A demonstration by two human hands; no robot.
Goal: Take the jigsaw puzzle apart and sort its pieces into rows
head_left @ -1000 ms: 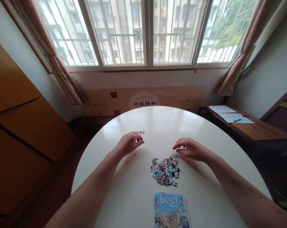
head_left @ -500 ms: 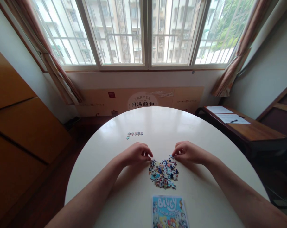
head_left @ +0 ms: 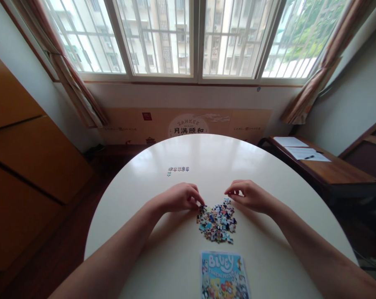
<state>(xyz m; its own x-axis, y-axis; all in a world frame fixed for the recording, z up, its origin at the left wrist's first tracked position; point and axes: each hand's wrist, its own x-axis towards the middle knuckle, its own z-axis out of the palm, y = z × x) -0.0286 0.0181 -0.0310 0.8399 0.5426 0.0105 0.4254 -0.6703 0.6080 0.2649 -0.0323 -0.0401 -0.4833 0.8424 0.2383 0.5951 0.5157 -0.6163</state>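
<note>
A heap of small, colourful jigsaw pieces (head_left: 218, 223) lies on the round white table (head_left: 125, 257). At the heap's upper left edge my left hand (head_left: 184, 197) touches the pieces with its fingers bent down; whether a piece is between them is too small to tell. My right hand (head_left: 246, 194) hovers by the upper right edge, thumb and fingers slightly apart, with nothing visible between them. Farther back on the left, several pieces (head_left: 179, 169) form a short row, with one piece (head_left: 168, 174) just below its left end. Nearest me lies a blue "Bluey" picture sheet (head_left: 225, 276).
To the right stands a brown wooden side table (head_left: 346, 172) bearing white papers (head_left: 303, 153) and a pen. A printed cardboard panel (head_left: 125, 124) is behind the round table, under the barred windows. Orange cabinets (head_left: 26, 158) stand at the left.
My left hand has shifted slightly right onto the heap's edge. My right hand has lifted off the pieces, its fingers parting a little. The whole view has tilted slightly.
</note>
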